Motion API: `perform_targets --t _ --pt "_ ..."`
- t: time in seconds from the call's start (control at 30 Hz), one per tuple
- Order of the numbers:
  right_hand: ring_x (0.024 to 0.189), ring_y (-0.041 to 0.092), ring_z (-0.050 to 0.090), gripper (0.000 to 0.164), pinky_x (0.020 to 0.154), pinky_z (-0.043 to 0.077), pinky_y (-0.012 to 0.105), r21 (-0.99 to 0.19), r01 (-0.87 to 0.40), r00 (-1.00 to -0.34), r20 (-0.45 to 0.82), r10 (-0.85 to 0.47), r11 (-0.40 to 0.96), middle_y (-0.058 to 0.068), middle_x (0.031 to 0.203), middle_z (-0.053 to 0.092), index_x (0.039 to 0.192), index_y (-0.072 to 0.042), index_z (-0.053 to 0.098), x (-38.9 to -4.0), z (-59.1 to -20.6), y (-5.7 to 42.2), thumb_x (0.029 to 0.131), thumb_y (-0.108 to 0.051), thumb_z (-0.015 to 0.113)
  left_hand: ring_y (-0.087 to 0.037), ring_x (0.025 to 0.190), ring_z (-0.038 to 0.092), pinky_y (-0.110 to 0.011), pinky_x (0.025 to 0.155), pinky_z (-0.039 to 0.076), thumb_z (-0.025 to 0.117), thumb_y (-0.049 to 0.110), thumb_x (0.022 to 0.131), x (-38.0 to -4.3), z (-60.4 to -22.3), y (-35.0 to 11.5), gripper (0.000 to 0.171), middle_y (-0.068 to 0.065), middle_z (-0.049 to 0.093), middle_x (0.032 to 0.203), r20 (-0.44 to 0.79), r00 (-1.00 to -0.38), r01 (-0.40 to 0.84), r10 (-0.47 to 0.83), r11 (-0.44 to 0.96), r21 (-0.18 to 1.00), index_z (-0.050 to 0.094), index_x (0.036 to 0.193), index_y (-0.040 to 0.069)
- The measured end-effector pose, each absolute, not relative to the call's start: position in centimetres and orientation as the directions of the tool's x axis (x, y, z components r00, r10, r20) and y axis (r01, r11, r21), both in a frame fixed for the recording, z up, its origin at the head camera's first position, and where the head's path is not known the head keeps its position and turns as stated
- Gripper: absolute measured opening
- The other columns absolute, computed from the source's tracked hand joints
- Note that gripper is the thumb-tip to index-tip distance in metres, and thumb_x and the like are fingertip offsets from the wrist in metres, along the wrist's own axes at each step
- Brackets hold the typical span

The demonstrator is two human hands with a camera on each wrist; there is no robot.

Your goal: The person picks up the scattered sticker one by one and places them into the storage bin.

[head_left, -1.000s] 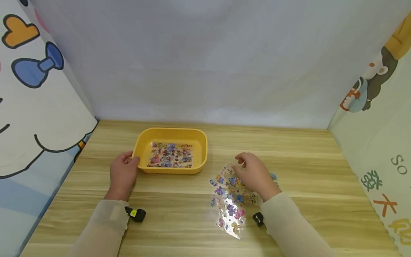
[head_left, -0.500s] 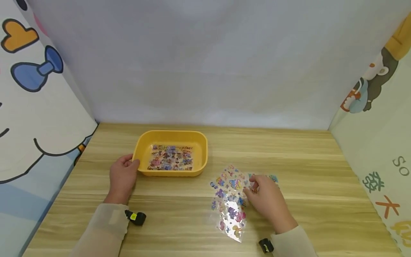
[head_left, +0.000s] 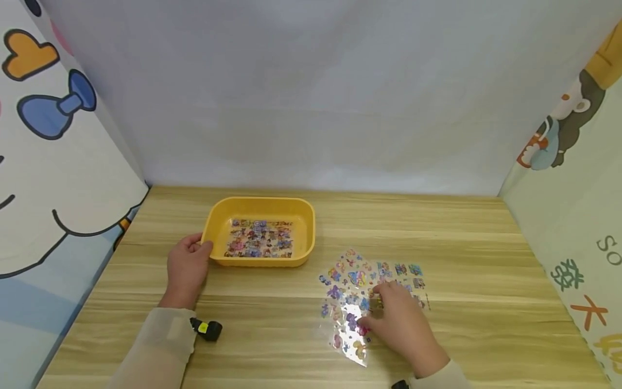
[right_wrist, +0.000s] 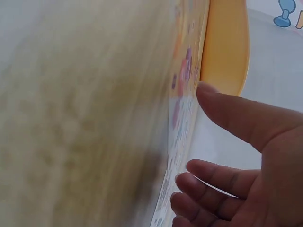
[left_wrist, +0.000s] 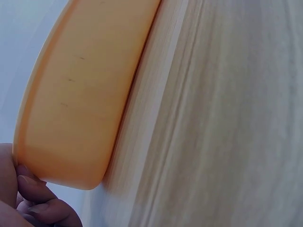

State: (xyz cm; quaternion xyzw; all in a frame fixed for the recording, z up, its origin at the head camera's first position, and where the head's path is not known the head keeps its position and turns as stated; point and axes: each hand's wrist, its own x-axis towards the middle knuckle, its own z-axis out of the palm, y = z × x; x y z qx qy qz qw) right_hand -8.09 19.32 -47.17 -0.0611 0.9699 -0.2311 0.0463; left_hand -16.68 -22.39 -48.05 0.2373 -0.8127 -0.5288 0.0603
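My left hand (head_left: 188, 270) pinches the left front corner of a yellow plastic tray (head_left: 262, 261), thumb at the rim and fingers behind it. In the left wrist view the tray's side wall (left_wrist: 85, 94) fills the left, with curled fingers at its corner. A clear sticker sheet (head_left: 259, 237) with small colourful figures lies inside the tray. To the right, two more sheets overlap on the table: a glossy sticker sheet (head_left: 357, 278) and a second sticker sheet (head_left: 415, 269) partly hidden by my right hand (head_left: 400, 324). That hand hovers close over them, thumb and fingers apart, holding nothing.
The wood-grain table (head_left: 272, 335) runs back to a pale cloth backdrop (head_left: 311, 108). Printed cartoon cloths flank it, one on the left (head_left: 63, 173) and one on the right (head_left: 573, 216). A black wrist camera (head_left: 209, 329) sits by the left sleeve.
My right hand has come back from the far end of the glossy sheet toward me, first rightward, then slightly left, uncovering more of the second sheet. The left hand keeps its hold on the tray.
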Motion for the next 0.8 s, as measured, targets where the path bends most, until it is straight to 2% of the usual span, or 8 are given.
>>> perform_targets --t 0.17,0.33,0.5,0.8 --pt "0.102 0.028 0.062 0.071 0.092 0.052 0.049 -0.448 -0.106 -0.985 -0.074 -0.155 0.888 0.007 0.11 0.064 0.117 -0.002 0.068 -8.12 -47.52 18.99 0.066 -0.044 0.095 -0.016 0.071 0.053 -0.024 0.057 0.044 0.059 0.026 0.1 -16.74 -48.11 -22.38 0.045 -0.007 0.061 0.089 -0.149 -0.882 -0.316 -0.447 0.327 0.891 0.061 0.139 0.003" --pt "0.095 0.023 0.059 0.066 0.087 0.053 0.044 -0.443 -0.121 -0.982 -0.08 -0.173 0.889 0.003 0.103 0.062 0.112 -0.002 0.069 -8.13 -47.43 18.59 0.066 -0.039 0.096 -0.015 0.07 0.053 -0.024 0.056 0.044 0.06 0.026 0.1 -16.7 -48.1 -22.43 0.044 -0.006 0.06 0.088 -0.147 -0.881 -0.315 -0.449 0.325 0.892 0.062 0.138 0.004" --pt "0.095 0.024 0.06 0.062 0.089 0.052 0.045 -0.449 -0.126 -0.982 -0.07 -0.175 0.885 0.003 0.1 0.062 0.11 -0.002 0.069 -8.36 -47.42 18.57 0.065 -0.035 0.096 -0.015 0.07 0.053 -0.024 0.056 0.044 0.06 0.025 0.1 -16.68 -48.09 -22.4 0.043 -0.006 0.06 0.088 -0.152 -0.875 -0.322 -0.459 0.319 0.891 0.062 0.138 0.004" --pt "0.097 0.025 0.062 0.047 0.089 0.053 0.046 -0.527 -0.092 -0.985 -0.074 -0.154 0.845 0.008 0.104 0.066 0.112 0.001 0.068 -8.57 -47.48 18.98 0.076 -0.017 0.091 -0.016 0.071 0.053 -0.024 0.056 0.044 0.059 0.025 0.1 -16.52 -47.85 -22.23 0.044 -0.007 0.061 0.089 -0.154 -0.876 -0.326 -0.456 0.328 0.887 0.061 0.139 0.004"
